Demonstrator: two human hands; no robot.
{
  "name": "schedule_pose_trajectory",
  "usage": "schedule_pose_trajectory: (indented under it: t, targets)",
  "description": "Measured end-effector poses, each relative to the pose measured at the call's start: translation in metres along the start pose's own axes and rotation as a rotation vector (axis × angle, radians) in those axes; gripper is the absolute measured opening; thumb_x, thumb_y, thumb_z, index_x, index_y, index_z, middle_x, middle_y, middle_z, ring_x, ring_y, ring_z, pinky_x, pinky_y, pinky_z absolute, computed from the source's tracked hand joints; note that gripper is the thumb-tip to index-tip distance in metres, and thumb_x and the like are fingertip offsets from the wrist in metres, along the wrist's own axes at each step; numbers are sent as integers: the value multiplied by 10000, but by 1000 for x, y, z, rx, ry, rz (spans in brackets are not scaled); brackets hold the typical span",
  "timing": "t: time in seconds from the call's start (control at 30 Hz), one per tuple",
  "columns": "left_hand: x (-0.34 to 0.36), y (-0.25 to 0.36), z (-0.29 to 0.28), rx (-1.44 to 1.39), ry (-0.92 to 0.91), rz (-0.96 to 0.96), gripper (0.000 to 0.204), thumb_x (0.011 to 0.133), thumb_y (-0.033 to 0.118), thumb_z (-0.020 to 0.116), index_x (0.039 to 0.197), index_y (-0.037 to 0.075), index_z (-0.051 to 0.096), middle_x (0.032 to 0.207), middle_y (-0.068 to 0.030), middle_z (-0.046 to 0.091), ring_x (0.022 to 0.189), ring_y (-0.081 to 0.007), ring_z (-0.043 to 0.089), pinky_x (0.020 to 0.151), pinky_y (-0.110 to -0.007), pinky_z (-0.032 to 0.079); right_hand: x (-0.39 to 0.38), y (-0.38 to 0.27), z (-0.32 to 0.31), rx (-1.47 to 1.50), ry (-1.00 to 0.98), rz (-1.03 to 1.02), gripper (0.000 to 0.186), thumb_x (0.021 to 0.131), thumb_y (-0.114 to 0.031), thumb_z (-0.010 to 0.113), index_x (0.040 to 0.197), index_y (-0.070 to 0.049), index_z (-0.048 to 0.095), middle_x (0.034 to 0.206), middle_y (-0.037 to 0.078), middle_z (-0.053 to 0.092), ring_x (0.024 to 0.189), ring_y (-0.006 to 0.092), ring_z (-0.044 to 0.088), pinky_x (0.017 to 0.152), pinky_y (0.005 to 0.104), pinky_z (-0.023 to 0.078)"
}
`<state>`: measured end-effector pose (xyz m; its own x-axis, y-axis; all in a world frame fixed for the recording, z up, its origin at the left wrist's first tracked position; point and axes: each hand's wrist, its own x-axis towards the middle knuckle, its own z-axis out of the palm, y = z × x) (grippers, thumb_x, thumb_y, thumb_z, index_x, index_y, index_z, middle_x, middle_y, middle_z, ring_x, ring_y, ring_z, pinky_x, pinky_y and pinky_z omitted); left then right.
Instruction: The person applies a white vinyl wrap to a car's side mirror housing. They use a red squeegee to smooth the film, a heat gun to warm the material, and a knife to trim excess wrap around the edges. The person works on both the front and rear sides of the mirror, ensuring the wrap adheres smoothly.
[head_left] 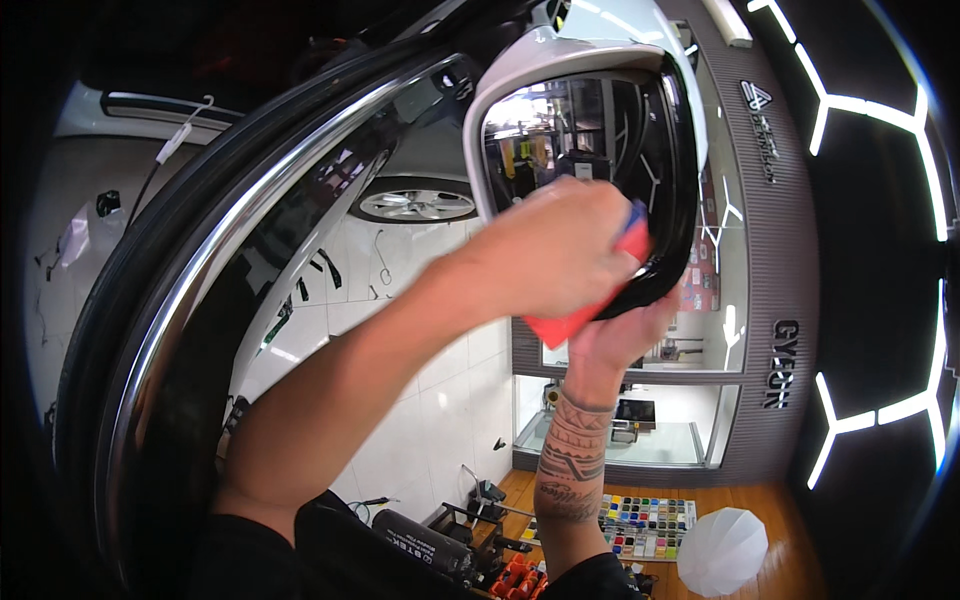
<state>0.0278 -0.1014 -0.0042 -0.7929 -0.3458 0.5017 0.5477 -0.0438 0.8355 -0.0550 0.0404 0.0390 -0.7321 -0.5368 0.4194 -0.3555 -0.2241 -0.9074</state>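
A car's side mirror [478, 150] with a white housing, black inner edge and reflecting glass fills the upper middle. My left hand [560, 245], blurred by motion, is closed in front of the glass on a flat red squeegee [560, 328] with a blue part at its upper end. Below the thumb side, the red piece sticks out near the mirror's lower rim. Under the housing, my right hand [630, 335] clasps its lower right side from outside; most of those fingers are hidden behind it. A band of tattoos circles the right forearm.
The car door's chrome window trim [190, 290] curves along the left. Beyond it shows a wheel [418, 203] over pale floor tiles. Below lie a large black roll [420, 545], a board of coloured swatches [650, 525] and a white faceted lampshade-like object [722, 552].
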Motion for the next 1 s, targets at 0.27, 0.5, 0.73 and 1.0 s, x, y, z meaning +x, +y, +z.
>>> schedule_pose_trajectory:
  t: [0.27, 0.5, 0.73, 1.0]
  targets:
    - [20, 11, 20, 52, -39, 71, 232, 843, 123, 617, 900, -102, 609, 883, -288, 629, 893, -440, 622, 815, -451, 489, -8, -8, 5, -1, 146, 28, 458, 1034, -386, 303, 1377, -119, 448, 1328, 66, 521, 1238, 216, 514, 1061, 395, 411]
    - [32, 20, 23, 98, -121, 87, 211, 815, 106, 588, 779, -101, 606, 812, -283, 618, 856, -425, 623, 777, -436, 498, -8, -9, 2, 86, 185, 66, 454, 1026, -357, 312, 1386, -112, 438, 1330, 62, 521, 1246, 212, 513, 1072, 403, 402]
    - [-17, 19, -17, 112, -53, 208, 248, 850, 168, 612, 923, -69, 631, 836, -246, 633, 904, -393, 616, 777, -425, 504, -4, -9, -2, -141, 192, -38, 463, 1018, -366, 338, 1379, -97, 446, 1321, 50, 514, 1236, 201, 511, 1040, 341, 417]
    - [10, -4, 24, 57, -18, 245, 190, 859, 138, 636, 919, -42, 636, 810, -224, 651, 826, -384, 644, 731, -434, 514, -8, -6, 2, -67, 217, -23, 444, 1022, -428, 358, 1297, -132, 542, 1241, 30, 597, 1139, 187, 591, 992, 366, 474]
